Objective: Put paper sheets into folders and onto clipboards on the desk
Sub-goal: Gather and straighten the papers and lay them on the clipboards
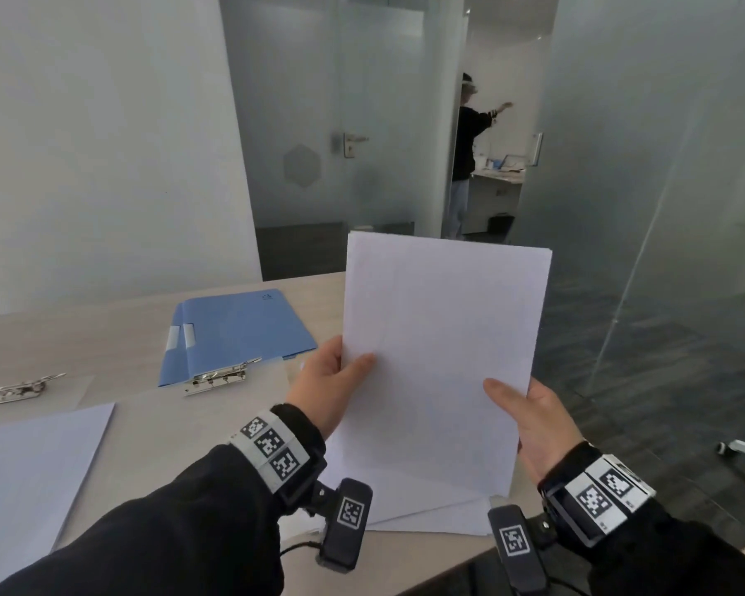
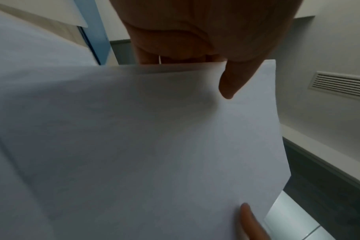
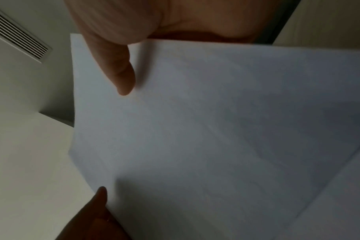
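Note:
I hold a stack of white paper sheets (image 1: 439,354) upright above the desk's right end. My left hand (image 1: 332,380) grips its left edge, thumb on the front. My right hand (image 1: 530,419) grips the lower right edge, thumb on the front too. In the left wrist view the paper sheets (image 2: 154,146) fill the frame under my left hand's thumb (image 2: 232,81). In the right wrist view the paper sheets (image 3: 216,129) lie under my right hand's thumb (image 3: 121,73). Blue folders (image 1: 241,329) lie on the desk to the left, with a clear clipboard (image 1: 216,397) in front of them.
More white sheets (image 1: 426,505) lie on the desk beneath the held stack. A second clipboard clip (image 1: 14,389) and another paper sheet (image 1: 31,471) are at the left. The wooden desk (image 1: 82,337) ends at the right. A person (image 1: 469,152) stands beyond the glass door.

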`<state>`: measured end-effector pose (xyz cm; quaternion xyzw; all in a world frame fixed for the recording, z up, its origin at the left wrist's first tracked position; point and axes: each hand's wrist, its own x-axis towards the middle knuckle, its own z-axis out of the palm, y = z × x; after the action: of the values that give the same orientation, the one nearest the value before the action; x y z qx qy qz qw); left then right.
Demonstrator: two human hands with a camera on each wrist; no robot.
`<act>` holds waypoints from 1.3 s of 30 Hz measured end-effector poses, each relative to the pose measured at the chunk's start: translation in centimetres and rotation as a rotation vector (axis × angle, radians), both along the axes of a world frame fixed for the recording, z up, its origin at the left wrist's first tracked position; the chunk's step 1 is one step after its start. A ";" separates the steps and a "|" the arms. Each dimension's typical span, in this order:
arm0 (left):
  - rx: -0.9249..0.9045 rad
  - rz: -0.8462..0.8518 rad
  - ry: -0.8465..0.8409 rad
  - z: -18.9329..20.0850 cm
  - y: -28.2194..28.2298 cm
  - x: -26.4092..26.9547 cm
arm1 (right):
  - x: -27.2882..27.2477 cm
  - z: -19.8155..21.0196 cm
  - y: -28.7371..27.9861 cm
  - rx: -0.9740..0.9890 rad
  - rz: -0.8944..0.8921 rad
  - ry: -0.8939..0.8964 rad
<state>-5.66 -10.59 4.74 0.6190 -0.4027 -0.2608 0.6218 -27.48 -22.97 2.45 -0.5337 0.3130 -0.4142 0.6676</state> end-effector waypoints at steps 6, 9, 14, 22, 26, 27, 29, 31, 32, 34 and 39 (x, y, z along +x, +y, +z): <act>0.011 -0.002 0.062 -1.7 0.2 -1.5 | 0.5 -0.3 0.7 0.009 -0.029 0.009; -0.015 0.024 0.058 -1.2 0.7 -1.6 | 0.7 0.4 0.9 -0.024 -0.052 0.023; -0.035 0.103 0.079 1.4 2.7 0.4 | 2.2 3.3 2.0 -0.137 0.029 0.030; 0.356 0.208 0.330 -1.3 9.9 8.3 | 9.4 0.9 4.4 -0.070 0.414 0.468; 0.464 0.331 0.392 -4.3 14.6 11.6 | 13.4 -1.8 6.7 -0.020 0.568 0.594; 0.476 0.352 0.393 -4.7 15.5 12.1 | 14.4 -2.2 7.0 -0.017 0.594 0.615; 0.505 0.372 0.395 -5.8 17.0 13.4 | 16.2 -2.7 7.6 -0.008 0.640 0.646; 0.543 0.405 0.377 -7.8 17.9 15.5 | 17.9 -3.0 7.9 -0.006 0.674 0.664; 0.549 0.416 0.382 -9.3 18.2 16.9 | 18.5 -3.1 8.0 -0.004 0.684 0.670; 0.555 0.436 0.371 -9.8 18.5 17.8 | 19.4 -3.2 8.1 0.003 0.693 0.681; 0.549 0.463 0.330 -8.4 18.1 17.8 | 20.5 -3.1 7.7 0.001 0.682 0.693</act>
<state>12.15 7.48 -3.66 0.7864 -0.0622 -0.3078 0.5319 -6.99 -15.28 -0.70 -0.7120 0.3245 0.0306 0.6220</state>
